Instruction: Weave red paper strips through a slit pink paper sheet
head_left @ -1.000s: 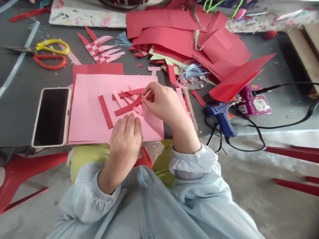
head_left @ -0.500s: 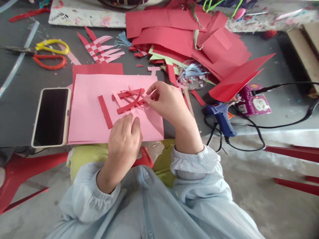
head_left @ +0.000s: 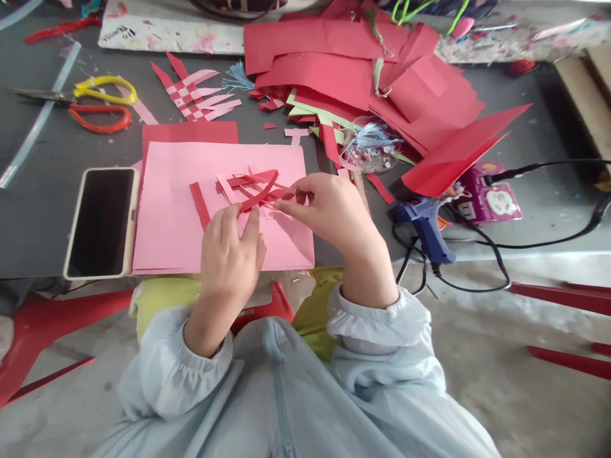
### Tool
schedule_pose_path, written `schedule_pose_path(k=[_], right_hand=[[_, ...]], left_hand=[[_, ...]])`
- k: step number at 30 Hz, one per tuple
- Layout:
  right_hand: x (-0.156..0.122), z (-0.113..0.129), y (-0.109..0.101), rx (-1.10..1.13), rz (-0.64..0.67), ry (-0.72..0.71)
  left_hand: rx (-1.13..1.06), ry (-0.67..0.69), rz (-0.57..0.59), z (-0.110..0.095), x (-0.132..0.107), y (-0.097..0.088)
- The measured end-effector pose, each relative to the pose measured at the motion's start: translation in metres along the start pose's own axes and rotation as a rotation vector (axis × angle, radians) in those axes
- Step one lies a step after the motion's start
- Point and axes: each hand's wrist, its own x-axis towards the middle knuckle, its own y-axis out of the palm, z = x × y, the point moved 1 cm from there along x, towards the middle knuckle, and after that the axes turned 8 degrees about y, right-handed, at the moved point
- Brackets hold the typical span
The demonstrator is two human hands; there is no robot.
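Note:
Thin red and pink paper strips (head_left: 258, 189) lie in a loose heap on a pink paper sheet (head_left: 167, 191). My right hand (head_left: 334, 207) is at the heap's right side, thumb and fingertips pinched on the end of a red paper strip. On the near side, my left hand (head_left: 230, 251) lies palm down with fingers apart, its fingertips touching the lower end of a curved red strip. It covers part of a separate red strip (head_left: 199, 202) on the left. Beneath the pink sheet, a red sheet (head_left: 191, 131) sticks out at the back.
A phone (head_left: 101, 222) lies left of the sheet, with scissors (head_left: 95, 105) behind it. Woven paper pieces (head_left: 193, 92) and a pile of red paper (head_left: 324, 70) are at the back. A blue glue gun (head_left: 424, 229) with black cords is at right, beside a purple box (head_left: 494, 194).
My left hand has moved forward onto the strips, covering the near end of the curved one. My right hand has shifted slightly toward me, still pinching at the heap's right side.

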Motion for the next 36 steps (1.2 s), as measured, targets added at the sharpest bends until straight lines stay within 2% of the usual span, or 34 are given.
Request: schedule_pose_path(k=[3,10,15,18,21,24,27,31,36], right_hand=[[-0.001,0.001,0.005,-0.012,0.005,-0.031],[-0.006,0.007,0.006,-0.019,0.016,-0.069],[-0.011,0.009,0.01,-0.152,-0.073,-0.205],[-0.015,0.01,0.014,-0.242,-0.111,-0.289],[-0.018,0.012,0.016,-0.25,-0.045,-0.368],[-0.018,0.011,0.015,-0.155,0.045,-0.419],[-0.015,0.007,0.012,-0.059,0.027,-0.372],[-0.011,0.004,0.011,-0.049,-0.044,-0.219],[-0.01,0.007,0.013,-0.072,0.052,-0.133]], left_hand=[[-0.058,-0.044,0.048,0.001,-0.001,0.003],[-0.049,-0.081,0.017,0.004,-0.005,0.004],[-0.129,-0.125,0.02,0.006,-0.005,0.002],[-0.106,-0.12,0.014,0.007,-0.005,0.001],[-0.088,-0.112,0.01,0.007,-0.005,0.001],[-0.104,-0.128,0.025,0.008,-0.006,0.001],[-0.099,-0.122,0.022,0.008,-0.006,0.002],[-0.084,-0.112,-0.007,0.007,-0.007,0.003],[-0.118,-0.118,0.0,0.007,-0.006,0.003]])
